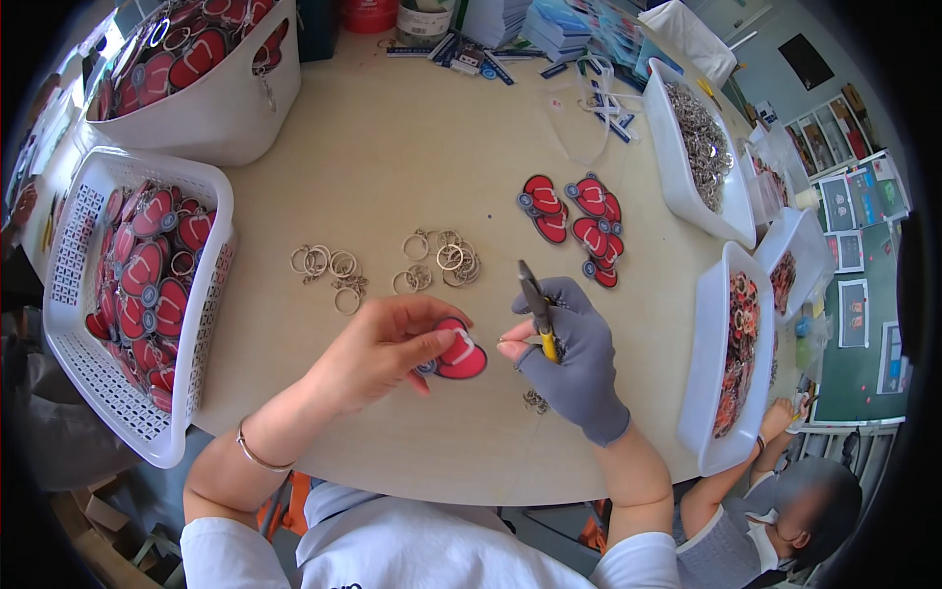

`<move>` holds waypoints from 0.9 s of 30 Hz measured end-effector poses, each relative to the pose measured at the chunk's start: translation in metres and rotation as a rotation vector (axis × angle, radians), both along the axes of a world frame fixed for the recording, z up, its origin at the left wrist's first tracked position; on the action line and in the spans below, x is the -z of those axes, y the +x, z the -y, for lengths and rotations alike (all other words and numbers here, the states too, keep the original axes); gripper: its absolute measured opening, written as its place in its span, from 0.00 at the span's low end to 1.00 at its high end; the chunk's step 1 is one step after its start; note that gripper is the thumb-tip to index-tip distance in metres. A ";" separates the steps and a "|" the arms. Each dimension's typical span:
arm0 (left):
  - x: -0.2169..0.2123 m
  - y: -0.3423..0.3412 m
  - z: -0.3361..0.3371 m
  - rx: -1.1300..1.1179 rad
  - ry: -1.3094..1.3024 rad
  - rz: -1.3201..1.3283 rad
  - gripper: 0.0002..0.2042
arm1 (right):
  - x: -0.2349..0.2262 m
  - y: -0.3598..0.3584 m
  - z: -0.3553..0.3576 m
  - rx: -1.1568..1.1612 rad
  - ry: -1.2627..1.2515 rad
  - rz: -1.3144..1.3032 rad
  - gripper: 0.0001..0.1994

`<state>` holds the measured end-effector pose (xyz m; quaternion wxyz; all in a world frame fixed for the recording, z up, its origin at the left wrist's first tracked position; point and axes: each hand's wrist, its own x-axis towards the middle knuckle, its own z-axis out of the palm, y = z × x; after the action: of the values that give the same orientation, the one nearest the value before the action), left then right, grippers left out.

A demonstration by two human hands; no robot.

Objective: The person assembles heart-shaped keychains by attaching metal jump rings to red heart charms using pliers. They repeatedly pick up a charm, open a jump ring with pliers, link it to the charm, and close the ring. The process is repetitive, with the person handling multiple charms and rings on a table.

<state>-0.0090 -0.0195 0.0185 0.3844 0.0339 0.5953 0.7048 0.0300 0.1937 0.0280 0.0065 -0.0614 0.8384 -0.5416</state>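
My left hand (371, 351), bare, is closed on a red flip-flop-shaped charm (465, 360) with a dark edge, held between thumb and fingers. A grey fingerless glove covers my right hand (581, 363). It grips pliers (536, 299) with dark jaws pointing up and a yellow handle. My right thumb and fingertip are pinched together beside the charm; something tiny may be between them, too small to name. Beyond my hands lie metal key rings (450, 258) in loose groups. More flip-flop charms (593, 234) rest at the right. Small metal rings (535, 401) lie below my right hand.
A white basket (214, 201) of red charms stands at left, a larger white tub (231, 118) behind it. At right are a tray (659, 128) of metal parts and a bin (708, 363) of small red pieces. Another person (731, 530) works at lower right.
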 end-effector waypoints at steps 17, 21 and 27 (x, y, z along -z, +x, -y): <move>0.004 0.003 0.001 0.123 0.302 0.363 0.14 | -0.001 0.000 0.000 -0.186 0.297 -0.567 0.08; 0.002 0.005 -0.003 0.075 0.290 0.374 0.14 | 0.001 0.003 -0.002 -0.217 0.426 -0.772 0.16; 0.004 0.020 -0.009 -0.111 0.248 -0.171 0.07 | -0.013 0.011 0.002 -0.271 0.317 -0.653 0.18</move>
<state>0.0115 -0.0108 0.0148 0.2858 0.1080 0.5352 0.7875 0.0407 0.1915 0.0410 -0.1799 -0.3389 0.8539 -0.3515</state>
